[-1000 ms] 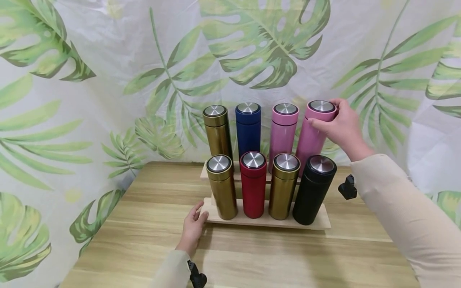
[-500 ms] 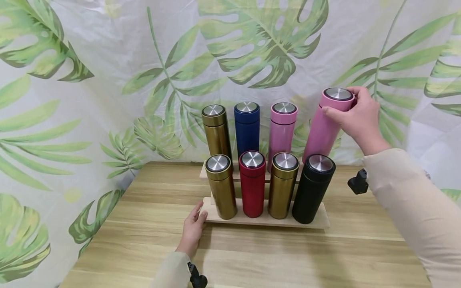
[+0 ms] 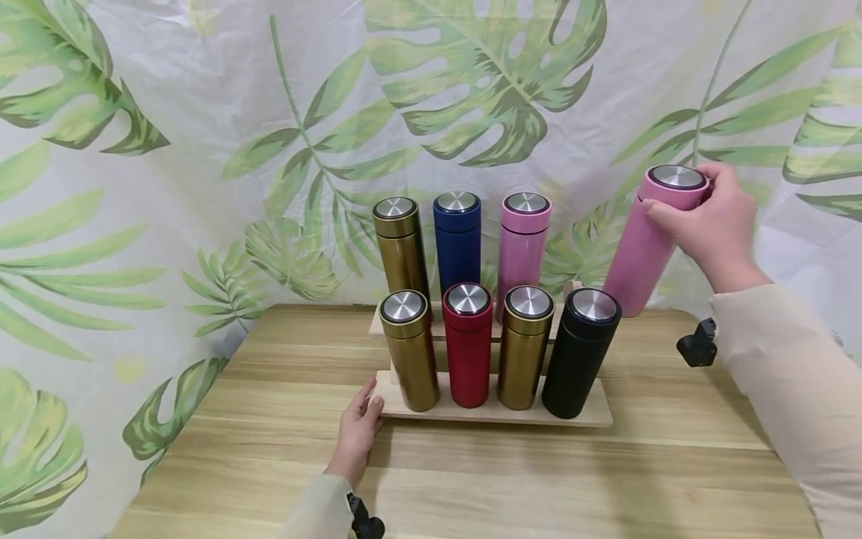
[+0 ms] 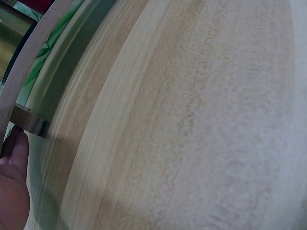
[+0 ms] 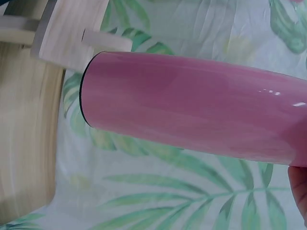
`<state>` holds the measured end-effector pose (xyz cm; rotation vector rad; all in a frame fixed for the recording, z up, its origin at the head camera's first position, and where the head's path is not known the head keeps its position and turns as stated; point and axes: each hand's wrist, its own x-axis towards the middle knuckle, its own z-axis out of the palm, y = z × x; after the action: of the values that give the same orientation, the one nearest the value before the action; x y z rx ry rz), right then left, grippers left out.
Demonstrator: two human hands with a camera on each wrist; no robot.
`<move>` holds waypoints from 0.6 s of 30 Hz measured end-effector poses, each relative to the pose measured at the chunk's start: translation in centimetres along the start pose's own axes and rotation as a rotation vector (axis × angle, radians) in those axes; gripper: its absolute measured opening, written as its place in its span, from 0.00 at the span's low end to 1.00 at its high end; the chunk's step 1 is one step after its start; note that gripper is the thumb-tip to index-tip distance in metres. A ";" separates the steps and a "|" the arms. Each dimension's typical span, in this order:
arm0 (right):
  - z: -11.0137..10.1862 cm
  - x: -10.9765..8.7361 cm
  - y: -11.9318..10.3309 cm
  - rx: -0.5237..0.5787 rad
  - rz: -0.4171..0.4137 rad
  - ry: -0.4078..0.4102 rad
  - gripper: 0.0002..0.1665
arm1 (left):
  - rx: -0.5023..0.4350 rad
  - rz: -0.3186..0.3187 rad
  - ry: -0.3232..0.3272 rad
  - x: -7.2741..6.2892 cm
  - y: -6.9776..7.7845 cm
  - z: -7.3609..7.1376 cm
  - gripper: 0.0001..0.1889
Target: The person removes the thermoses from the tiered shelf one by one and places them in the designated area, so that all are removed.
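Note:
My right hand (image 3: 720,224) grips a pink thermos (image 3: 643,247) around its lid end. The thermos hangs tilted beyond the right end of the wooden rack (image 3: 595,408), its base off the upper shelf; the right wrist view shows its long pink body (image 5: 192,108) from the side. At the rack's lower left corner, my left hand (image 3: 357,430) holds the shelf end between thumb and fingers. On the lower shelf stand a gold thermos (image 3: 416,359), a red one (image 3: 468,352), another gold one (image 3: 523,359) and a black one (image 3: 581,359).
Behind, on the upper shelf, stand a gold thermos (image 3: 402,254), a blue one (image 3: 458,247) and a pink one (image 3: 524,247). The rack rests on a wood-grain table (image 3: 283,359). A leaf-print cloth (image 3: 202,187) hangs close behind the table.
My right hand has lifted the pink thermos off the right end of the upper shelf and carried it to the right. My left hand stays at the rack's corner.

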<state>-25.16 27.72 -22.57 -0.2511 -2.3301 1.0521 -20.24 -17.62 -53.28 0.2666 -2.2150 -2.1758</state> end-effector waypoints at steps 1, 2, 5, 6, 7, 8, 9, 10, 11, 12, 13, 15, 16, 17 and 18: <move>-0.2 0.1 0.3 -0.006 0.012 0.002 0.45 | 0.000 0.001 -0.003 0.0 0.0 0.0 0.25; -0.4 0.1 0.5 -0.015 0.023 0.006 0.46 | -0.002 0.000 -0.006 0.0 0.1 0.0 0.25; -0.8 0.3 1.5 -0.023 0.062 0.033 0.47 | -0.002 0.002 -0.017 -0.1 0.1 -0.1 0.25; -0.9 0.3 1.9 -0.027 0.077 0.041 0.47 | -0.006 -0.003 -0.019 -0.2 0.1 -0.1 0.25; -1.0 0.3 2.2 -0.028 0.095 0.047 0.47 | -0.003 -0.001 -0.023 -0.2 0.1 -0.1 0.25; -1.1 0.3 2.5 -0.025 0.113 0.053 0.47 | -0.003 -0.001 -0.025 -0.2 0.1 -0.2 0.25; -1.3 0.3 2.9 -0.018 0.132 0.057 0.48 | -0.003 0.000 -0.027 -0.2 0.0 -0.2 0.25; -1.4 0.2 3.2 -0.013 0.150 0.060 0.48 | -0.002 0.000 -0.027 -0.2 0.0 -0.2 0.25; -1.5 0.1 3.5 -0.009 0.168 0.059 0.48 | -0.002 0.000 -0.027 -0.2 0.0 -0.2 0.25; -1.6 0.1 3.9 -0.009 0.184 0.060 0.48 | -0.002 0.001 -0.027 -0.2 0.0 -0.2 0.25; -1.7 0.0 4.2 -0.008 0.199 0.064 0.48 | -0.002 0.001 -0.027 -0.2 0.0 -0.2 0.25; -1.9 -0.1 4.9 -0.014 0.223 0.066 0.49 | -0.004 -0.001 -0.024 -0.1 0.0 -0.1 0.25; -1.9 -0.2 5.3 -0.024 0.233 0.069 0.49 | -0.003 -0.001 -0.023 -0.1 0.0 -0.1 0.25; -1.9 -0.3 5.6 -0.031 0.244 0.067 0.50 | -0.004 -0.001 -0.023 -0.2 0.0 -0.1 0.25; -2.0 -0.3 6.0 -0.036 0.255 0.073 0.49 | -0.003 -0.001 -0.022 -0.2 0.0 -0.1 0.25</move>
<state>-24.13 32.86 -26.10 -0.6042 -2.2954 1.1001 -20.04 -17.69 -53.22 0.2444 -2.2233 -2.1927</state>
